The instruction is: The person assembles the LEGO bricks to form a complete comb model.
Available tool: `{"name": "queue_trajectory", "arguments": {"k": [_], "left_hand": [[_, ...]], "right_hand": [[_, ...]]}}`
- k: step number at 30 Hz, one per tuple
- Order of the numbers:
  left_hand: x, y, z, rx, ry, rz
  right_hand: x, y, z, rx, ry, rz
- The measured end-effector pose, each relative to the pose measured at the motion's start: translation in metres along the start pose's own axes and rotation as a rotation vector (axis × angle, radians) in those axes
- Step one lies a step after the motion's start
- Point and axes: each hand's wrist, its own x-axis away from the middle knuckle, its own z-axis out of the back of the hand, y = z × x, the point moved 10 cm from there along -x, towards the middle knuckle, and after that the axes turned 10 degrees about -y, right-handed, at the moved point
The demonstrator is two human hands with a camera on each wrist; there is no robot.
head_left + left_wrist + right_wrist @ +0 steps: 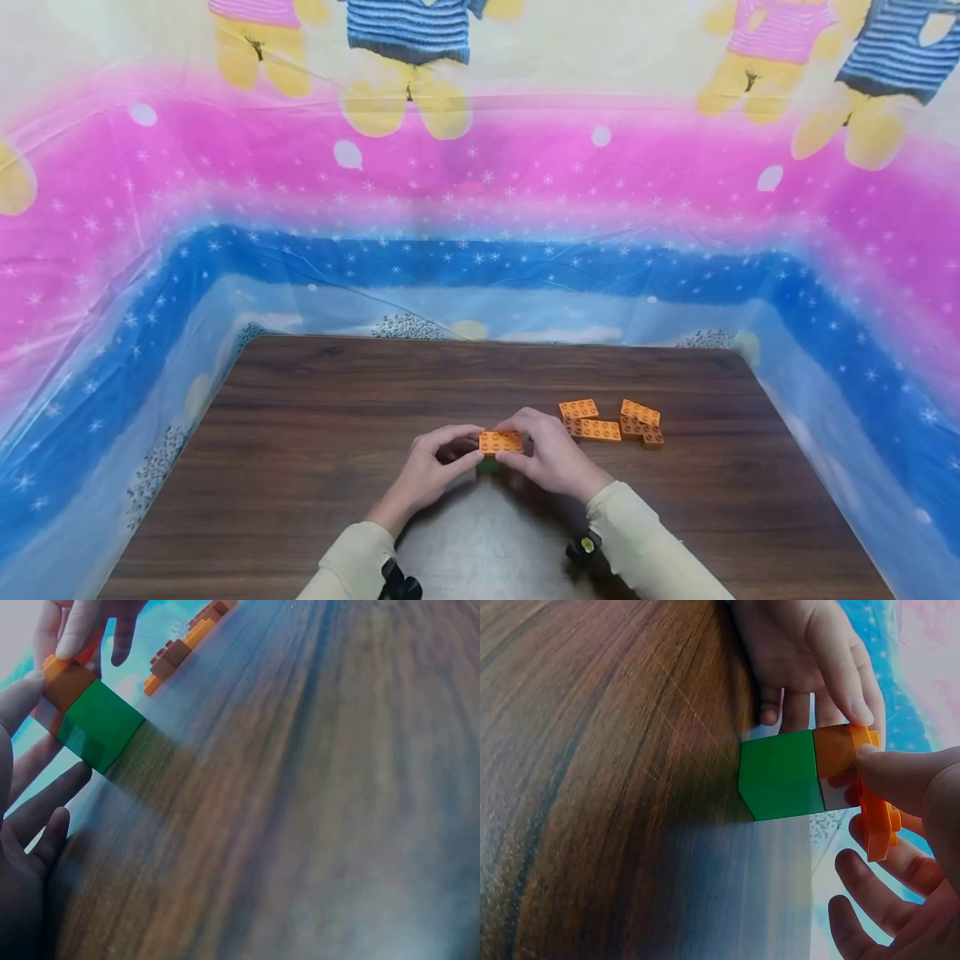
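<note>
A flat orange toy brick (500, 442) with studs on top lies across a small stack of blocks. At the bottom of that stack a green block (780, 776) stands on the table, with a brownish-orange block (835, 750) between the two. My left hand (433, 468) pinches the left end of the orange brick between thumb and fingers. From the other side my right hand (553, 454) grips its right part, thumb at the near edge. In the right wrist view the orange brick sticks out past the stack toward my right hand.
Right of my hands, several orange and brown toy bricks (601, 430) lie in one group, and another group (641, 412) sits farther right. The dark wooden table (315, 400) reaches back to a patterned pink and blue cloth (480, 250).
</note>
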Motion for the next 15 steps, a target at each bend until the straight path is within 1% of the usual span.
{"name": "queue_trajectory", "arguments": {"k": [7,15], "left_hand": [[-0.0002,-0.0033,0.0007,-0.001,0.005,0.023],[-0.0001,-0.0072,-0.0003,0.010,0.002,0.028]], "right_hand": [[0.0022,0.0004,-0.0012,0.008,0.002,-0.009],[0.0061,0.0067,-0.0013,0.015,0.009,-0.029]]}}
